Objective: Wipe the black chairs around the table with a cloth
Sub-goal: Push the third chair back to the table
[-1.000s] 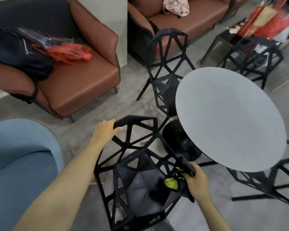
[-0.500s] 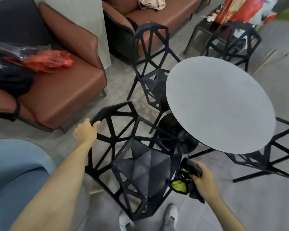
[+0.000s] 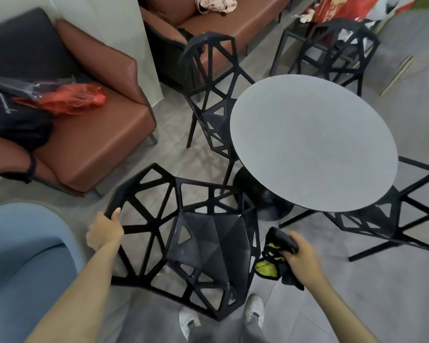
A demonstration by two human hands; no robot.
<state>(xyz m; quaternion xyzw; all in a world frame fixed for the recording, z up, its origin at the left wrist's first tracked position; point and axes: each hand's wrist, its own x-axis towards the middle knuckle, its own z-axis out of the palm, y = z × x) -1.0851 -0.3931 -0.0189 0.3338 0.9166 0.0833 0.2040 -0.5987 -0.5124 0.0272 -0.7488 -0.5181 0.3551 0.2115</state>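
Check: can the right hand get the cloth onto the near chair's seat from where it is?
Probably yes. The right hand holds the cloth just beside the near chair, and nothing lies between them or on the seat.

Grey tiled floor (image 3: 406, 280). Two brown leather armchairs (image 3: 97, 144) (image 3: 233, 23) flank a pale wall pillar (image 3: 144, 40). Blue upholstered seat (image 3: 22, 256) lower left. Round grey table (image 3: 312, 144) at centre.

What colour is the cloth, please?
The cloth is black with yellow-green, per the head view.
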